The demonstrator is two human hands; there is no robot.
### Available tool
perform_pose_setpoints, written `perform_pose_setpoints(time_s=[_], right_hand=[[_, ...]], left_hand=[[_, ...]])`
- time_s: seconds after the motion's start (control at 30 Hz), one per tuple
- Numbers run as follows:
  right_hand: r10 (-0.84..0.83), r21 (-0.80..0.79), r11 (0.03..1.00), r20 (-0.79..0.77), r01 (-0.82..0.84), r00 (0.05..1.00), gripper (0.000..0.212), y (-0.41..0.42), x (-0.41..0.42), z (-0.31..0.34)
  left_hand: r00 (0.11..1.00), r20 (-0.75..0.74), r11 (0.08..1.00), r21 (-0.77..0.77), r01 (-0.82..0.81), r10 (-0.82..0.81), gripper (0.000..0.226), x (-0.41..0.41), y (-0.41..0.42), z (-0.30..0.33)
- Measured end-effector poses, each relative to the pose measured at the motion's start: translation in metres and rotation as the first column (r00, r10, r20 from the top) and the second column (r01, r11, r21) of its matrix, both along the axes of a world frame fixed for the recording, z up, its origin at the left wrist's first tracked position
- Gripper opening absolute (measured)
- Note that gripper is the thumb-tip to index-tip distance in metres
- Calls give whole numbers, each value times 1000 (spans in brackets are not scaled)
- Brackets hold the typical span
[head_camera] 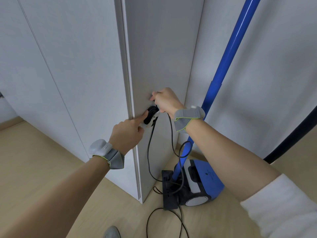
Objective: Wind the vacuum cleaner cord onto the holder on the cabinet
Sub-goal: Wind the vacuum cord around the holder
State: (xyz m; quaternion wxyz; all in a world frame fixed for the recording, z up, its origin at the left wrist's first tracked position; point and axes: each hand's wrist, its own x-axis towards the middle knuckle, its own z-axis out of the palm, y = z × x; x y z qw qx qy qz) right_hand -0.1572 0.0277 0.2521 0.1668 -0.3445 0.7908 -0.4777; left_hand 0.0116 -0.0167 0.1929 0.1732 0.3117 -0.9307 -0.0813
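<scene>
The right hand pinches the thin black cord just above the small white holder — the left hand, forefinger out, presses the wound turns.

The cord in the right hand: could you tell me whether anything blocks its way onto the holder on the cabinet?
Nothing visible does. The right hand pinches the cord just above the holder on the cabinet; the left hand only touches the holder's left side.

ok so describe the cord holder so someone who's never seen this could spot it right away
Find the tall grey cabinet side panel left of the blue vacuum cleaner. Low on that panel, between the left hand and right hand, sits the small white holder. It is the only fitting on the panel, with black cord coiled around it.
</scene>
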Motion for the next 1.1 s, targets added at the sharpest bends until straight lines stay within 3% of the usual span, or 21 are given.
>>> perform_pose_setpoints(time_s=[0.17, 0.3, 0.4, 0.6, 0.8, 0.93, 1.03, 1.1], right_hand=[[-15, 2, 1000, -147, 16, 989, 35, 8, 23, -17], [-5, -3, 1000, -257, 5, 966, 26, 15, 49, -39], [1, 21, 1000, -302, 6, 953, 18, 19, 67, -60], [-21, 13, 999, -471, 31, 882, 19, 18, 92, -89], [-26, 54, 996, -532, 65, 846, 13, 20, 100, -96], [35, 56, 998, -371, -16, 928, 19, 32, 99, -109], [113, -71, 990, -96, -120, 989, 23, 46, 94, -138], [158, -96, 984, 111, -147, 981, 26, 52, 84, -157]], left_hand=[[997, -77, 988, -155, -19, 7, 49, 3, -1, -5], [989, -146, 982, -184, -44, 17, 22, 13, -7, 1], [982, -189, 980, -191, -52, 15, 14, 18, -8, 5], [988, -155, 985, -168, -23, -3, 18, 15, -11, 6], [1000, -12, 998, -58, -1, 0, 53, 6, -5, 11], [999, 51, 998, 56, 10, -12, 62, 0, -3, 9], [999, 40, 997, 84, -3, 0, 67, 0, -3, 5], [1000, 30, 996, 94, -6, 4, 69, 1, -3, 4]])
